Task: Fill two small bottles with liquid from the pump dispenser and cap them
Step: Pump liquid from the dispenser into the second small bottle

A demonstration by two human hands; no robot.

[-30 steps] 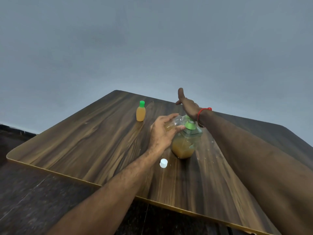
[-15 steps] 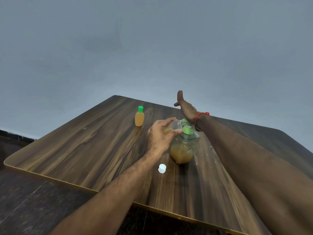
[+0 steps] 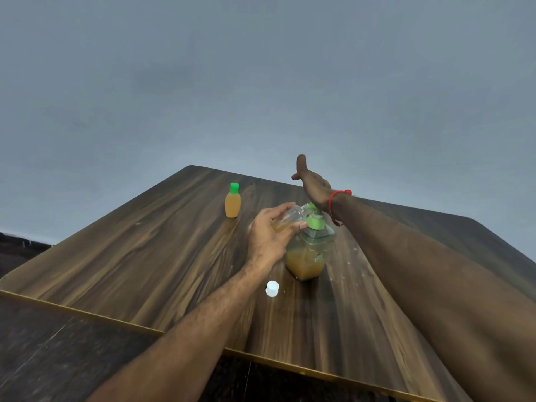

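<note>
Second filling in progress, places given from the pump dispenser (image 3: 309, 250), which stands on the wooden table (image 3: 145, 256) holding amber liquid in its lower half. The left hand (image 3: 268, 236) grips the small clear bottle (image 3: 291, 217) with curled fingers and thumb, tilting it so its mouth meets the green spout just left of the pump head; a little amber liquid lies inside. The right hand (image 3: 313, 188) rests with its heel on the pump head (image 3: 316, 220), fingers straight and spread, gripping nothing. Compared with a second ago, the arrangement of hands and bottle is nearly the same, and the bottle's level shows no clear rise, so pumping is judged still under way, with filling far from complete. The capped bottle (image 3: 233, 200), full and green-topped, stands well left of and beyond the dispenser. The white cap (image 3: 272, 288) lies just in front of it, awaiting the second bottle.
</note>
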